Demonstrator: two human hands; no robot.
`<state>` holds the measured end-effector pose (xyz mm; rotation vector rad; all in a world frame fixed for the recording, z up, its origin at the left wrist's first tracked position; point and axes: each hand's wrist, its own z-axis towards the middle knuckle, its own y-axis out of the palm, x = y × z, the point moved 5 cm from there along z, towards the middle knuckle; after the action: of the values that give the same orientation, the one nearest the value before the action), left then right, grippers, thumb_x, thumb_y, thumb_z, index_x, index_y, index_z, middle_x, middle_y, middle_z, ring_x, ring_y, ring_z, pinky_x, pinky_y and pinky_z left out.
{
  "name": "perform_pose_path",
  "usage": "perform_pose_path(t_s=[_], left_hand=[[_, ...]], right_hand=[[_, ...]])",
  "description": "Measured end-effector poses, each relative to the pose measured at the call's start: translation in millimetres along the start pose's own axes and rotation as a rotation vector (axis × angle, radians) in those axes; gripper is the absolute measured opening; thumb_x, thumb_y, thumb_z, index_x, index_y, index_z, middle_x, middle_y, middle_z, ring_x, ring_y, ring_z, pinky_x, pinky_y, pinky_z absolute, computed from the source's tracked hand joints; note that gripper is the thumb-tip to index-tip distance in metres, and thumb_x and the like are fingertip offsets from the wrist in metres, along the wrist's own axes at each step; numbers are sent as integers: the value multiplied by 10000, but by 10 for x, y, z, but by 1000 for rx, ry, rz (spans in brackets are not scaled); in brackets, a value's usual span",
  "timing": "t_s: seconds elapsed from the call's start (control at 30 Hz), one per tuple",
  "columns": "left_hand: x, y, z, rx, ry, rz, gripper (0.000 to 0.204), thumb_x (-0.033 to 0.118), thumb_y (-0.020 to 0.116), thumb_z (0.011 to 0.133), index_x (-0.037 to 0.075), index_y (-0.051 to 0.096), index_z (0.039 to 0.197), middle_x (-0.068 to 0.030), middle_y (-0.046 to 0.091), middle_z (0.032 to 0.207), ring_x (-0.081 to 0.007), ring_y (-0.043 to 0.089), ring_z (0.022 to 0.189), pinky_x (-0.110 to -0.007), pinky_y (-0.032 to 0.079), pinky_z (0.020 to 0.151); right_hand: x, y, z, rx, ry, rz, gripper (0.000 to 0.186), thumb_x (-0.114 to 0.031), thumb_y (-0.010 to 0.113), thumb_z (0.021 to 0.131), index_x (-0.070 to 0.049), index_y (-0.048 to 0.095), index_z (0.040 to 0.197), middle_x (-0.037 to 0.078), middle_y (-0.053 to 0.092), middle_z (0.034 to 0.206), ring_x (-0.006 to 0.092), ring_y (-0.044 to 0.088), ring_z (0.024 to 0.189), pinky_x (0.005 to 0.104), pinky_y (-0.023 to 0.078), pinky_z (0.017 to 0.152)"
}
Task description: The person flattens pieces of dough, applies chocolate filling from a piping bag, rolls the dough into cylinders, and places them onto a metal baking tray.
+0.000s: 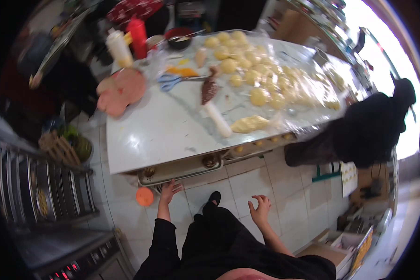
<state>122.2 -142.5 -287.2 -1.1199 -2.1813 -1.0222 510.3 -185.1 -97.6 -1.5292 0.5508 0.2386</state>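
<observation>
My left hand (pixel 171 189) hangs below the table's front edge, fingers apart, beside the rim of a metal tray (pixel 182 176). Whether the fingertips touch that rim I cannot tell. The tray juts out from under the white table (pixel 147 135) and bears brown round pieces (pixel 210 161). Over the floor, to the right, my right hand (pixel 260 208) is empty with loosely curled, separated fingers. On the tabletop lie a bag of brown filling (pixel 209 91), a white cylinder (pixel 218 121), a yellow dough piece (pixel 249 124) and many yellow dough balls (pixel 259 95) under clear plastic.
Blue-handled scissors (pixel 170 82), pink rounded pieces (pixel 121 91), squeeze bottles (pixel 137 37) and a dark bowl (pixel 178 42) occupy the table's left and far side. A person in black (pixel 368 128) stands right. A rack (pixel 42 186) and an oven (pixel 79 261) flank the left. An orange round object (pixel 144 196) is near my left hand.
</observation>
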Motion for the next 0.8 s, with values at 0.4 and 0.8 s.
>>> perform_pose_path(t_s=[0.4, 0.8], left_hand=[[54, 118, 585, -70, -543, 774, 520, 446, 438, 882, 65, 366, 1229, -171, 582, 936, -283, 600, 686, -380, 508, 598], [-126, 3198, -487, -1090, -354, 1597, 334, 295, 431, 914, 104, 465, 1186, -56, 580, 932, -130, 570, 704, -275, 508, 546]], right_hand=[[764, -716, -338, 371, 573, 75, 176, -230, 653, 726, -87, 617, 629, 60, 520, 1044, 274, 408, 1033, 436, 264, 866], [463, -486, -3155, 819, 1549, 13, 106, -188, 634, 721, -105, 652, 658, 62, 454, 1181, 282, 310, 1132, 479, 244, 907]])
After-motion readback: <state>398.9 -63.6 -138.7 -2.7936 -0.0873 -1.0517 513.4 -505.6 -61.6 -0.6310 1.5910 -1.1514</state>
